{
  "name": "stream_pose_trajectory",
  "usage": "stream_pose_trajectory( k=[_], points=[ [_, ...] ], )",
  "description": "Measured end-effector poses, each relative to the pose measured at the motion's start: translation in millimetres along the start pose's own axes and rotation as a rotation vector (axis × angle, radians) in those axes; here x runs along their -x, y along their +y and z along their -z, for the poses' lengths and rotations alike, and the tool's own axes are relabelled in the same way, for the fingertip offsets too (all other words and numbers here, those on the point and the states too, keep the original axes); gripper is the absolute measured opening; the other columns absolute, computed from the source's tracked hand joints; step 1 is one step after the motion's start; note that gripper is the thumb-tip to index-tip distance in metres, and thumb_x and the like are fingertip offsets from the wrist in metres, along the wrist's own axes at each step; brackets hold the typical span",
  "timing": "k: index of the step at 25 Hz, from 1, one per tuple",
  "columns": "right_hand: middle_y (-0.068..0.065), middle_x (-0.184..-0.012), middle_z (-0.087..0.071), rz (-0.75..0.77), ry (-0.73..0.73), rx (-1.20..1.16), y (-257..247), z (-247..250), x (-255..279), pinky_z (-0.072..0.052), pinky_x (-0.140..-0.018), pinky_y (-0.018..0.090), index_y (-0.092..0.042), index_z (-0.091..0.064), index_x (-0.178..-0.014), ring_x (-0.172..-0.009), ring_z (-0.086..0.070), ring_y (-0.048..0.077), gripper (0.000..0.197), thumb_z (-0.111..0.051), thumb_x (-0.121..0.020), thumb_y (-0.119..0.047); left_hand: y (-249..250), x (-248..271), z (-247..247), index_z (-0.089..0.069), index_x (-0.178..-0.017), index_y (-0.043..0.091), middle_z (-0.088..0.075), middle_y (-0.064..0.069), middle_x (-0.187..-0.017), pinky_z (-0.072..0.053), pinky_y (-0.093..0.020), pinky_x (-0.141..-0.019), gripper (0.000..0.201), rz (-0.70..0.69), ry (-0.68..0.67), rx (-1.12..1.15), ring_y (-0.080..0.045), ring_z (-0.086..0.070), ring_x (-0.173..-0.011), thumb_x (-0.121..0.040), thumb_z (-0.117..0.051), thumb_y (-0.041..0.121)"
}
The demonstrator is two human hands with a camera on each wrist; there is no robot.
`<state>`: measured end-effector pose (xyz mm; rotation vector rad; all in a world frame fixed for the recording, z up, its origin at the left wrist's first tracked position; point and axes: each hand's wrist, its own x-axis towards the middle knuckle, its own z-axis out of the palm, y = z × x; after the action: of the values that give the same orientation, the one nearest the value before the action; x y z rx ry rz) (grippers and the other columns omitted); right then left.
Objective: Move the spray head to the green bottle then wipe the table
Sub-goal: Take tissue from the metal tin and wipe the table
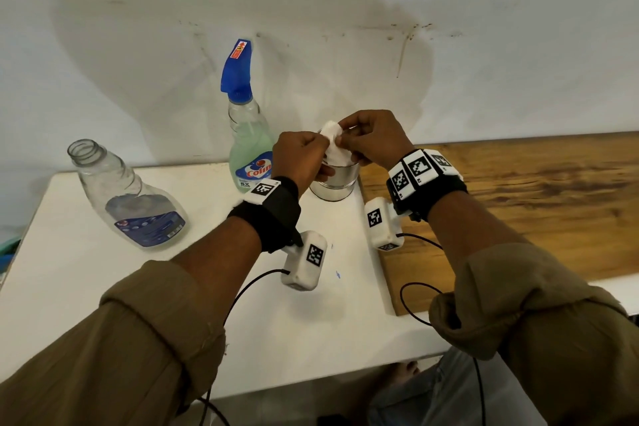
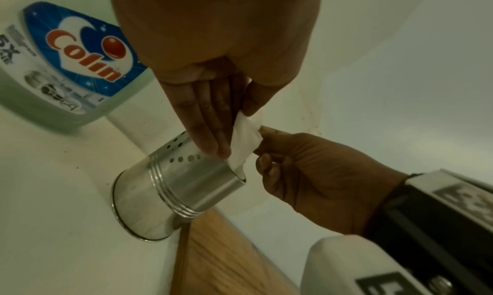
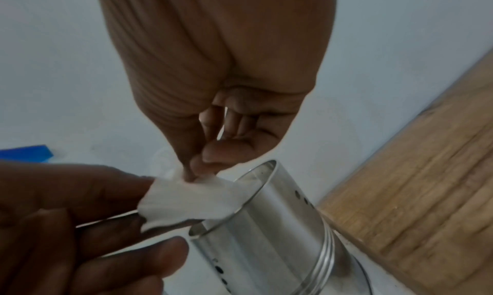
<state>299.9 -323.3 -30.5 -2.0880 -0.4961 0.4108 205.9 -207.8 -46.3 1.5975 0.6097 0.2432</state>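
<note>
The green bottle stands upright at the back of the white table with the blue spray head on its neck. To its left a clear bottle stands without a cap. Right of the green bottle is a steel holder with white tissue rising out of it. Both hands meet above the holder. My left hand pinches the tissue between thumb and fingers. My right hand pinches the same tissue from the other side.
A wooden board lies on the table right of the holder, its near corner close to my right wrist. The white wall rises directly behind the bottles. Cables hang from both wrist cameras over the table's front edge.
</note>
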Motion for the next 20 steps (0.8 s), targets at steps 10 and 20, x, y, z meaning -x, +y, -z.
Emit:
stream_pose_trajectory(
  k=[10, 20],
  points=[
    [0.003, -0.079, -0.072, 0.038, 0.067, -0.052, 5, -8, 7, -0.044, -0.039, 0.015, -0.013, -0.065, -0.109, -0.048, -0.063, 0.002, 0.038, -0.081, -0.075, -0.018, -9, -3, 1, -0.067, -0.109, 0.003, -0.071, -0.017, -0.102, -0.062, -0.034, -0.068, 0.025, 0.063, 0.036, 0.201, -0.029, -0.072, -0.085, -0.094, -0.056, 0.018],
    [0.002, -0.09, -0.073, 0.015, 0.302, -0.177, 12, 0, 0, -0.059, -0.08, 0.035, -0.027, -0.073, -0.087, -0.089, -0.068, 0.019, 0.01, -0.067, -0.083, -0.021, -9, -3, -1, -0.068, -0.096, 0.004, -0.066, -0.014, -0.097, -0.061, -0.047, -0.067, 0.02, 0.019, 0.197, 0.184, -0.035, -0.068, -0.086, -0.093, -0.053, 0.018]
  ],
)
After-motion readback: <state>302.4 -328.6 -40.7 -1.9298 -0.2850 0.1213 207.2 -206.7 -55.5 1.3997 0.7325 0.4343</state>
